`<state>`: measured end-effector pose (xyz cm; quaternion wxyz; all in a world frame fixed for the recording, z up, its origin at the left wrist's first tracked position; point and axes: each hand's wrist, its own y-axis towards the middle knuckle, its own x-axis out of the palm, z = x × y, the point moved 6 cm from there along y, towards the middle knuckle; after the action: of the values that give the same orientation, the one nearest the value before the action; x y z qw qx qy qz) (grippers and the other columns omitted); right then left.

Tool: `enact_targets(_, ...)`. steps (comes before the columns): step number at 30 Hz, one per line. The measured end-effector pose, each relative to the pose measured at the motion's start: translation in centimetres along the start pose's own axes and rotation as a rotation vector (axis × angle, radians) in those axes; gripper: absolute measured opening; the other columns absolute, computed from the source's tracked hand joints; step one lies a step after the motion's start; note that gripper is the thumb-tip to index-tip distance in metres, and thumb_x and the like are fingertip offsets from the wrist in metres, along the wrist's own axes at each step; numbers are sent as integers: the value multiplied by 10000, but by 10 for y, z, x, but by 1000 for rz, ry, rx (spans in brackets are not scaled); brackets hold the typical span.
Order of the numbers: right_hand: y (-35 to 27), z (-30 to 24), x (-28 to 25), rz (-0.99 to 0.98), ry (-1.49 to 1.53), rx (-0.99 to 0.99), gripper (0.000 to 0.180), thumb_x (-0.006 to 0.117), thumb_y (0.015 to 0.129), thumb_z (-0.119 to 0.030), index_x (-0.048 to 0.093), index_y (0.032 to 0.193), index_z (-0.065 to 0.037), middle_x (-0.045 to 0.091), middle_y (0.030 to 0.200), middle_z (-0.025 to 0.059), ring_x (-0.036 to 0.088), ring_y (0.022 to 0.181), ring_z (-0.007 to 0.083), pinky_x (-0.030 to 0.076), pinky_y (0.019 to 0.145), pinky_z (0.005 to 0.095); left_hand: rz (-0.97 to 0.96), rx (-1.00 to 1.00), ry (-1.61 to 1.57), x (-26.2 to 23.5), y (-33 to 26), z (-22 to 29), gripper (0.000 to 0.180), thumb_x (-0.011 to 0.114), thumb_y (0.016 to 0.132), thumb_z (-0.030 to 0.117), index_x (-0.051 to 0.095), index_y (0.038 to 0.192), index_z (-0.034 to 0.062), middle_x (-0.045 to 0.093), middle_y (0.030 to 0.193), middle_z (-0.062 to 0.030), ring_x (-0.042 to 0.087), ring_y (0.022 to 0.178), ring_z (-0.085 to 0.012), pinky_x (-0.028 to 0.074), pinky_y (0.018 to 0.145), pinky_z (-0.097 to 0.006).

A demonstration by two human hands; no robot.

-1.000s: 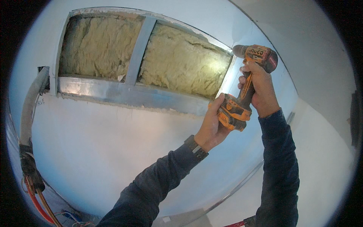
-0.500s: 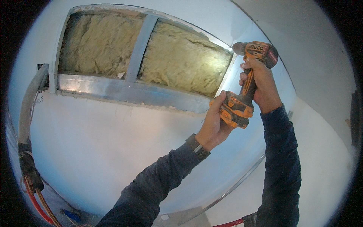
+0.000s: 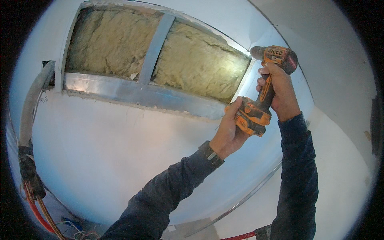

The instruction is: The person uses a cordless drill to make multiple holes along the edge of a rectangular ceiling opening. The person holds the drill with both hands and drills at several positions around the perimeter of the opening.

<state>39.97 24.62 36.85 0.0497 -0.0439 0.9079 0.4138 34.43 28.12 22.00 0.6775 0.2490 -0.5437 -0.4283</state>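
An orange and black cordless drill [image 3: 269, 90] is held up in both hands at the right end of a framed wall opening. My right hand [image 3: 283, 92] wraps round its handle just under the body. Closed on the battery base is my left hand [image 3: 230, 134], its thumb along the side. The drill's nose points left at the upper right corner of the opening, where its light shines on the yellow insulation [image 3: 204, 62]. Whatever sits at the tip is too small to make out.
A metal stud [image 3: 157, 48] splits the opening, and a metal track [image 3: 120, 91] runs along its bottom. On the left, a grey flexible conduit [image 3: 34, 108] leaves a wall hole, with red and brown lines [image 3: 44, 214] below. A metal strip [image 3: 240, 202] slants near the bottom.
The whole view has shifted slightly, so the opening sits a little higher and further right. Both hands keep the same hold on the drill, which stays at the corner.
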Motion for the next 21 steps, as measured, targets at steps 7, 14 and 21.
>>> enact_targets(7,-5,-8,16,34,65,22,171,681,830,-108,594,971,-67,520,742,-1,520,567,119,452,510,280,89,51,15,4,-7,7,427,447,1057,508,533,1245,134,646,1173,-147,668,1021,-289,584,754,-459)
enact_targets(14,-6,-13,21,31,-42,39,328,667,887,-148,568,1170,-15,586,877,38,553,625,102,501,555,274,29,3,-73,12,-10,12,427,463,1049,509,543,1252,142,653,1174,-129,671,1030,-290,577,772,-483)
enact_targets(21,1,1,-2,71,-14,23,331,664,857,-92,565,1163,-13,578,867,33,558,627,99,511,557,279,50,-37,-52,-1,3,-2,436,461,1048,514,538,1232,127,649,1149,-131,668,992,-288,572,738,-482)
